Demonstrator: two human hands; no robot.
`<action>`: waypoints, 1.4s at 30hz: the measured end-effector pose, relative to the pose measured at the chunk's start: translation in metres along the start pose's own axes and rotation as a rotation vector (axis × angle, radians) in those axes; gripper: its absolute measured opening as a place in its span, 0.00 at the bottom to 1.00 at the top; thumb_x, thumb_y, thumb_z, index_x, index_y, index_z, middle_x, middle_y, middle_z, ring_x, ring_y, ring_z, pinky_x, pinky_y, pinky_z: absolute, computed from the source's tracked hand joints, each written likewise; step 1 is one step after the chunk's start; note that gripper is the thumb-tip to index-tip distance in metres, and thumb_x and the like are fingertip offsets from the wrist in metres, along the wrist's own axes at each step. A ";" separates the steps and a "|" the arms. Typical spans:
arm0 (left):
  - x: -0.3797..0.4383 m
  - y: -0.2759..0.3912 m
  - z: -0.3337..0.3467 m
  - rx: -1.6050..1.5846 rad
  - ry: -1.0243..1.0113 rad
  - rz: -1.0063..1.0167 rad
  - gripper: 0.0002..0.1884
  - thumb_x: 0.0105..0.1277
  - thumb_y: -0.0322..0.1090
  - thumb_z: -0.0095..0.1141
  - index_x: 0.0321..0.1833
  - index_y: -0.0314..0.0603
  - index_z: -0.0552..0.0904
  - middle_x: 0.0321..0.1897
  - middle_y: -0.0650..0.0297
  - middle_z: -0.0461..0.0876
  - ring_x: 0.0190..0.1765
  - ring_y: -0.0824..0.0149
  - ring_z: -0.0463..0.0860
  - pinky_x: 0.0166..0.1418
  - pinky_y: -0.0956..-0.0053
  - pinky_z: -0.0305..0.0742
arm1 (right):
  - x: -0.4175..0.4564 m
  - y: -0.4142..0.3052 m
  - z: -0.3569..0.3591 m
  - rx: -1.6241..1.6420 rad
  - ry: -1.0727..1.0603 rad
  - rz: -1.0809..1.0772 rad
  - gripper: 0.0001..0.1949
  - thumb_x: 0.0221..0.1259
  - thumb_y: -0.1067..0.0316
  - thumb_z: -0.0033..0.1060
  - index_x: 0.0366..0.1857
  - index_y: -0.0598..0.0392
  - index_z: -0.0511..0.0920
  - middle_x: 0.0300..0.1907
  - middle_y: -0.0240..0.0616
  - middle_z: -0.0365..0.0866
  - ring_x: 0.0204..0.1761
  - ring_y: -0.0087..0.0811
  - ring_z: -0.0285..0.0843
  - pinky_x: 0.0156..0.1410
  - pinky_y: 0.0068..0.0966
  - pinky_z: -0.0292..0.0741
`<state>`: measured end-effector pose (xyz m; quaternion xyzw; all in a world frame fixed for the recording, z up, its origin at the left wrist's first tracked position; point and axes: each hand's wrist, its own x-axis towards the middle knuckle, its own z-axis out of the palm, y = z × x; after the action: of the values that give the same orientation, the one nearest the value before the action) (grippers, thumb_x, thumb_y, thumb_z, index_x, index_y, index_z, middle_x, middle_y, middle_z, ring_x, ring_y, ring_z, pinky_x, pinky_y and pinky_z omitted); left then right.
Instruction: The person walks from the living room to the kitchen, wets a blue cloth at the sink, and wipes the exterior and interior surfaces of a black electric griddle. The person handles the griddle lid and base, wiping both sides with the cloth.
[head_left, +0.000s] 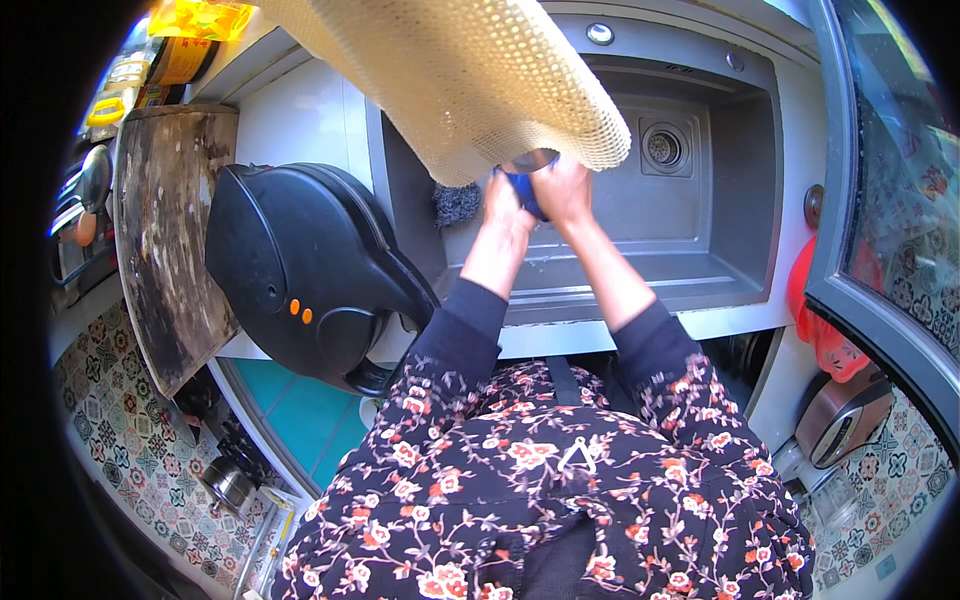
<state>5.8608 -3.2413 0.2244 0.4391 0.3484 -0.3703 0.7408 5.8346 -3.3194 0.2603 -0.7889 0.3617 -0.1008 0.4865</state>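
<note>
Both hands are over a grey kitchen sink (667, 210), close together with a blue cloth (527, 193) between them. My left hand (506, 196) grips the cloth from the left side. My right hand (564, 189) holds it from the right. Their fingertips are partly hidden behind a cream woven hat brim (517, 82) that hangs across the top of the view. Beside my left hand, against the sink's left wall, lies a dark grey scrubbing pad (456, 204).
A black electric appliance (315, 277) overhangs the counter left of the sink. Further left stands a worn wooden board (169, 232). An open window frame (885, 300) juts in at the right, near red plastic items (817, 322). The drain (664, 148) shows in the sink.
</note>
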 end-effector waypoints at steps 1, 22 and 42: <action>-0.004 0.000 0.006 -0.017 -0.015 0.008 0.16 0.75 0.44 0.43 0.53 0.42 0.79 0.49 0.60 0.83 0.47 0.62 0.86 0.51 0.60 0.83 | 0.006 0.000 0.002 -0.167 0.169 -0.038 0.15 0.59 0.50 0.61 0.39 0.51 0.81 0.32 0.52 0.84 0.39 0.51 0.84 0.42 0.42 0.78; 0.042 0.026 -0.015 -0.319 -0.222 0.069 0.26 0.70 0.48 0.54 0.63 0.36 0.72 0.60 0.51 0.76 0.61 0.53 0.76 0.67 0.53 0.73 | -0.045 0.041 -0.030 0.668 -0.222 -0.011 0.16 0.56 0.58 0.71 0.49 0.44 0.81 0.53 0.33 0.79 0.58 0.32 0.71 0.67 0.33 0.66; 0.002 0.018 -0.027 -0.223 -0.401 -0.133 0.22 0.67 0.53 0.58 0.57 0.50 0.77 0.50 0.58 0.80 0.54 0.58 0.80 0.52 0.56 0.81 | -0.051 -0.018 -0.001 0.230 -0.460 -0.117 0.12 0.58 0.66 0.62 0.46 0.53 0.81 0.44 0.48 0.84 0.51 0.41 0.82 0.60 0.33 0.74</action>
<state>5.8718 -3.2110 0.2200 0.2483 0.2610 -0.4573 0.8131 5.8062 -3.2815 0.2859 -0.7501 0.1815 0.0130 0.6358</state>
